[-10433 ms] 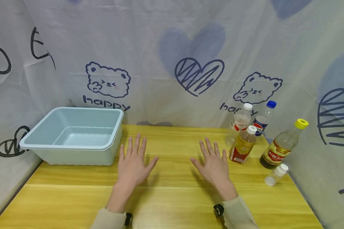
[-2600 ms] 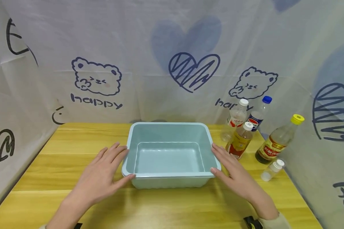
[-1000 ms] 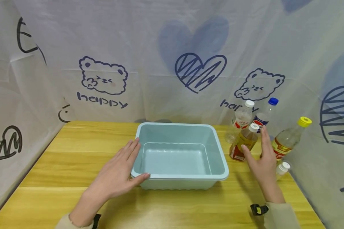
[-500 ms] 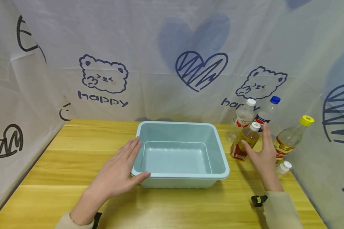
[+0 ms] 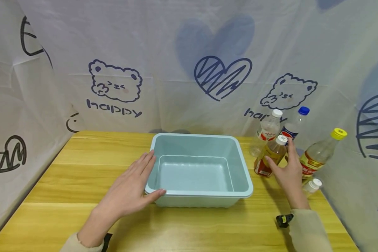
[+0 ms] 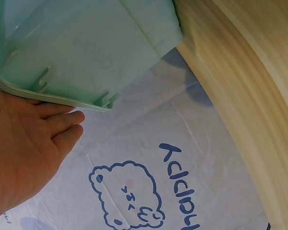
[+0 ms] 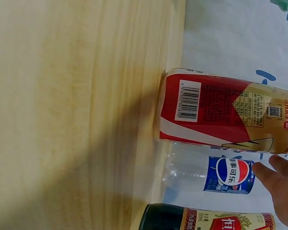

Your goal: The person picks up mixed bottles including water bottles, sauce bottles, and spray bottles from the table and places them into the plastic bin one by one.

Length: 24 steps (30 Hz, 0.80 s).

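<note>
In the head view a pale blue-green plastic tub (image 5: pixel 201 193) stands in the middle of the wooden table. My left hand (image 5: pixel 126 192) rests against its left rim, fingers straight along the side and thumb near the front corner. To the right, my right hand (image 5: pixel 288 175) has its thumb and fingers on opposite sides of a drink bottle (image 5: pixel 266 164) with a white cap and a red-and-gold label. That bottle stands upright on the table. In the right wrist view, the bottle's label (image 7: pixel 211 110) shows a barcode; the hand is only partly visible at the edge.
Behind the gripped bottle stand a clear white-capped bottle (image 5: pixel 259 140) and a blue-capped Pepsi bottle (image 5: pixel 297 122). A yellow-capped bottle with dark liquid (image 5: pixel 318 154) and a small white-capped bottle (image 5: pixel 312 187) stand at the right. A printed cloth (image 5: pixel 170 98) hangs behind the table.
The tub has come from the far left to the table's middle. My right hand has left the tub's right rim for the red-and-gold bottle, its fingers drawing in; my left hand stays at the rim.
</note>
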Tool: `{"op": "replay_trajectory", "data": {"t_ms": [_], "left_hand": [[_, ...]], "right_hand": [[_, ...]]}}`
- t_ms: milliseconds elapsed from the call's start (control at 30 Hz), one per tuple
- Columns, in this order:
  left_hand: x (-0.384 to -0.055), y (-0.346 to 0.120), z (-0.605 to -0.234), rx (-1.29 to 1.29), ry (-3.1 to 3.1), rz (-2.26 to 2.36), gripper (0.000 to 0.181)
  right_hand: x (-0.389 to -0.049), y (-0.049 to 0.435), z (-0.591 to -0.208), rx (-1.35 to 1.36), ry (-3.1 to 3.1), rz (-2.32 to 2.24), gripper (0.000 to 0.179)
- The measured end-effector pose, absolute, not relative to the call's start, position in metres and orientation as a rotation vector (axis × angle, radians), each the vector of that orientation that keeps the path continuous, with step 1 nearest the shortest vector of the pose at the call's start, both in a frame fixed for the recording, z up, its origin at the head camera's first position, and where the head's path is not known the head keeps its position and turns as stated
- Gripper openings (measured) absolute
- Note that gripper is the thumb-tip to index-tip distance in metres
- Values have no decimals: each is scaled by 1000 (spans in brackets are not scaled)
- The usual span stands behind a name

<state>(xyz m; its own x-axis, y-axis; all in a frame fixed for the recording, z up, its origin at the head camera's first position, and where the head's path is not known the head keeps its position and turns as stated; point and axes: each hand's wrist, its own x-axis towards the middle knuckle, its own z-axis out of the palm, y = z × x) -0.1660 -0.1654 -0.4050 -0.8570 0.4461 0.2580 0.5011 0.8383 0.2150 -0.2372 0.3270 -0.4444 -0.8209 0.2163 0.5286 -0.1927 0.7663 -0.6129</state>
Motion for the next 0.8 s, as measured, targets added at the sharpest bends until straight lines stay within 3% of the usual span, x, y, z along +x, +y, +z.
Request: {"op": "replay_trajectory", "data": {"t_ms": [800], "left_hand": [[-166,-166,-406,-741,-2818,-413,104]], "right_hand": [[-238,330,-450,-40,-2388,954,92]]}}
